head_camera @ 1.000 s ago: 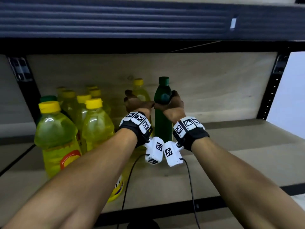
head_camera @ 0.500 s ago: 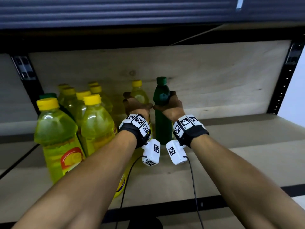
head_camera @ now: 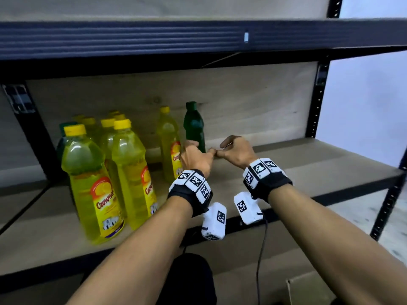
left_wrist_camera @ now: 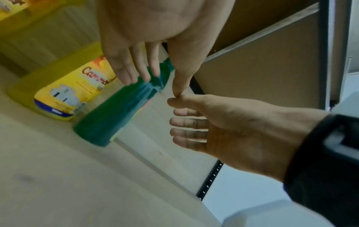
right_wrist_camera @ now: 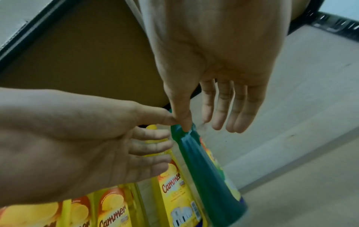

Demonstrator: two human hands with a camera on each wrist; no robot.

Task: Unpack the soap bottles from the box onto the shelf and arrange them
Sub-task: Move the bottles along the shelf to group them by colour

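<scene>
Bare forearms, black wristbands (head_camera: 267,187) with white checkered marker blocks, white wrist cameras (head_camera: 214,221), thin black cables (head_camera: 261,249)

Yellow bottles (head_camera: 92,177) with orange labels; one dark green bottle (head_camera: 194,126).

Black steel rack upright (head_camera: 317,100), perforated; plywood back panel (head_camera: 242,95); pale wall (head_camera: 370,95) right; speckled floor (head_camera: 396,234).

"Cammer" on yellow bottles' (right_wrist_camera: 170,188) orange labels, smaller print unreadable
</scene>
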